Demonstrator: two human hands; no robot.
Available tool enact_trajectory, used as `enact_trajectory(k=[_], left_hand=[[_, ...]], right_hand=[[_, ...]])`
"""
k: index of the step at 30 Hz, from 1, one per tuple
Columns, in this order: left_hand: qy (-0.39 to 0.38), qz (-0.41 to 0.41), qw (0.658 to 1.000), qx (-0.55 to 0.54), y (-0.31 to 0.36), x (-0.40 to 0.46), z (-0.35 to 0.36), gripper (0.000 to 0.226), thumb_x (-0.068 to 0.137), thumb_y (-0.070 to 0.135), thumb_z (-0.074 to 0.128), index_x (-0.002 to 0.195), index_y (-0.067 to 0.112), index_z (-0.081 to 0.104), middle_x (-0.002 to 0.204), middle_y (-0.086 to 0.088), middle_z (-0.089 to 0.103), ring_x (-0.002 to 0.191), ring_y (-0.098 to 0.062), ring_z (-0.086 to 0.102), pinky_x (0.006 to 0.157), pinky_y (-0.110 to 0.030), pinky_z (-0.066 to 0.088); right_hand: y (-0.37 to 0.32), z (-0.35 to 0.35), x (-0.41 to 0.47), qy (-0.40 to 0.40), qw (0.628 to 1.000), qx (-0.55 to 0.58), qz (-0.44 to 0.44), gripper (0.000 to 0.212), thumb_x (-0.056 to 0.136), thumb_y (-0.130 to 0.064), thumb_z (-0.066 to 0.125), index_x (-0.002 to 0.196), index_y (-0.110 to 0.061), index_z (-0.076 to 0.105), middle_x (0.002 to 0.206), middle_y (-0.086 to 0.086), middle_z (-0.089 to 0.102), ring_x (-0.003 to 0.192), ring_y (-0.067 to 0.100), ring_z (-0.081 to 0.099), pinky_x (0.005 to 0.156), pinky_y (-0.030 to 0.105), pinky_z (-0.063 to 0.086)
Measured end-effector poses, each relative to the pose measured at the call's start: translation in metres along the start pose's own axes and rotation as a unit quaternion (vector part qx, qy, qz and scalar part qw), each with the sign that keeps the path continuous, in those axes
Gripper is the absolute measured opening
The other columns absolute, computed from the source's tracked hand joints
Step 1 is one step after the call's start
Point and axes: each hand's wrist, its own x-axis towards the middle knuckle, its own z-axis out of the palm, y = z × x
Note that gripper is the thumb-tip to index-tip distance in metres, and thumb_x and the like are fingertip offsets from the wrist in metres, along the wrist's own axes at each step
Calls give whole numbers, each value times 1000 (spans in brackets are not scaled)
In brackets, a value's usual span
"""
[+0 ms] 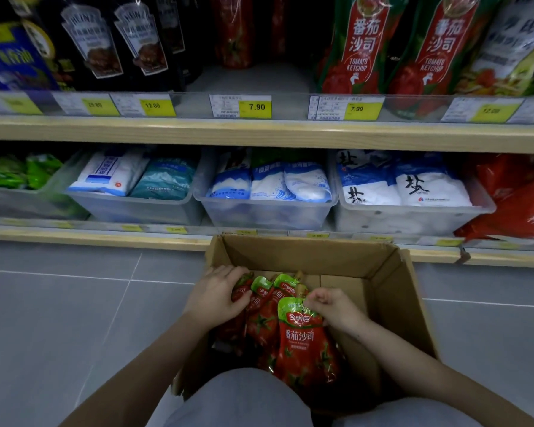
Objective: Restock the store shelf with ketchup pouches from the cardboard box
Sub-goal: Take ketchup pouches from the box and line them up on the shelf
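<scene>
Kneeling at the open brown cardboard box [392,291], a person's right hand [330,306] pinches the green top of a red ketchup pouch [302,343], long axis toward the shelf gap [253,78]; left hand [216,294] apparently curls round neighbouring pouches

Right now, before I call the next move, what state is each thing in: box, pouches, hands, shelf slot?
cardboard box: open, on the floor, partly full.
front ketchup pouch: in the box, top pinched by the right hand.
other ketchup pouches: in the box, leaning together.
left hand: gripping the pouches at the left.
right hand: pinching the front pouch.
upper shelf gap: bare in front.
</scene>
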Motion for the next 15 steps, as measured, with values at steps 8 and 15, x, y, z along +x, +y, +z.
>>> enact_trajectory(k=[8,15], left_hand=[[-52,-45,996,-66,12,12,-11,60,75,62,53,125,28,50,123,6,58,114,-12,53,90,-26,44],[-107,-59,966,-227,69,77,-51,91,47,65,78,126,34,46,122,15,57,112,-3,52,96,-26,44]], right_hand=[[-60,-20,-28,36,991,5,-131,19,86,-10,61,71,-21,64,58,-10,64,53,-6,57,53,8,43],[-140,-70,-46,90,970,-4,-227,15,86,-10,60,73,-17,63,64,-4,64,56,-3,57,57,11,44]])
